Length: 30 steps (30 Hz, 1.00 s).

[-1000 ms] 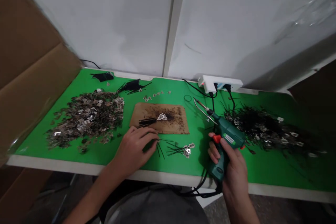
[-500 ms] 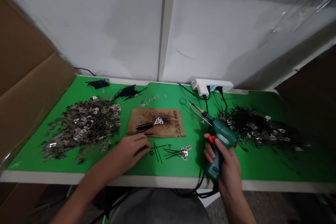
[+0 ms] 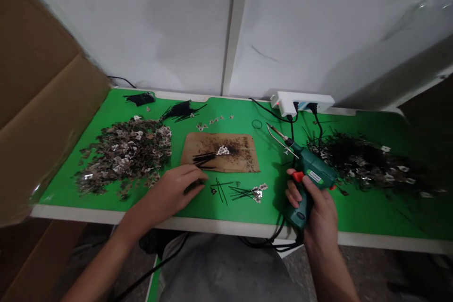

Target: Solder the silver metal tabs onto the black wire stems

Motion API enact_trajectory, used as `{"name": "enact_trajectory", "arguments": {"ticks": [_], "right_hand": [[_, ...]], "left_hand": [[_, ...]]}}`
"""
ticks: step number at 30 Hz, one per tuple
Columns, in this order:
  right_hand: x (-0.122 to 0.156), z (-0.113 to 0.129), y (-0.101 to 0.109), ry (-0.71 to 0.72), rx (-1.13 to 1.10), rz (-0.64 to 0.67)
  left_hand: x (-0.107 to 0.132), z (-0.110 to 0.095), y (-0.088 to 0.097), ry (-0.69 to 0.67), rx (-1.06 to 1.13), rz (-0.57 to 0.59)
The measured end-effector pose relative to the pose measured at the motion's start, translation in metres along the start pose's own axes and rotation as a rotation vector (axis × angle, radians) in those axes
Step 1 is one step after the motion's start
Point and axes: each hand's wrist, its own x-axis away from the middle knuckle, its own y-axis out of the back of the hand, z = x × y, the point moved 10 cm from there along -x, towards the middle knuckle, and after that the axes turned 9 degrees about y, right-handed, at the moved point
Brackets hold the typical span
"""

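Observation:
My right hand is wrapped round the handle of a green soldering gun, a finger at its red trigger. The gun's metal tip and thin feed tube point up and left, above the green table. At the front left corner of a scorched brown board is my left hand, fingers stretched to the right and thumb a little apart, nothing visible between them. On the board lie thin black sticks with small pale metal pieces at their right ends. More black sticks with metal pieces rest in front of the board.
A large heap of small metal pieces spreads at the left. At the right lies a pile of black sticks with metal pieces. Black stick bundles and a white power strip sit along the back. Cardboard stands at the left.
The camera view has shifted, so everything appears farther right and higher. My right hand still grips the soldering gun; my left hand stays near the board's front left corner.

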Motion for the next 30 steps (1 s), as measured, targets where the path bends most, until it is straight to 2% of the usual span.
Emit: {"name": "enact_trajectory", "arguments": {"ticks": [3, 6, 10, 12, 15, 17, 20, 25, 30], "right_hand": [[0.0, 0.0, 0.001, 0.005, -0.001, -0.014], [0.0, 0.001, 0.003, 0.017, 0.003, -0.02], [-0.001, 0.001, 0.008, 0.031, -0.038, -0.047], [-0.001, 0.002, 0.01, 0.039, -0.063, -0.06], [0.0, 0.004, 0.011, 0.04, -0.078, -0.063], [0.0, 0.003, 0.011, 0.029, -0.084, -0.058], [-0.001, 0.002, 0.01, 0.012, -0.086, -0.049], [-0.001, 0.002, 0.014, 0.009, -0.106, -0.087], [-0.001, 0.0, 0.016, -0.005, -0.113, -0.108]], "left_hand": [[-0.01, -0.013, 0.014, -0.044, 0.039, -0.035], [-0.042, -0.029, 0.016, -0.091, 0.092, -0.003], [-0.109, -0.045, -0.006, -0.125, 0.041, 0.086], [-0.141, -0.05, -0.017, -0.138, -0.071, 0.063], [-0.17, -0.052, -0.035, -0.138, -0.141, 0.063], [-0.174, -0.052, -0.042, -0.136, -0.161, 0.057], [-0.168, -0.049, -0.048, -0.124, -0.182, 0.046], [-0.157, -0.045, -0.047, -0.106, -0.207, 0.043], [-0.158, -0.04, -0.043, -0.056, -0.209, 0.043]]}}
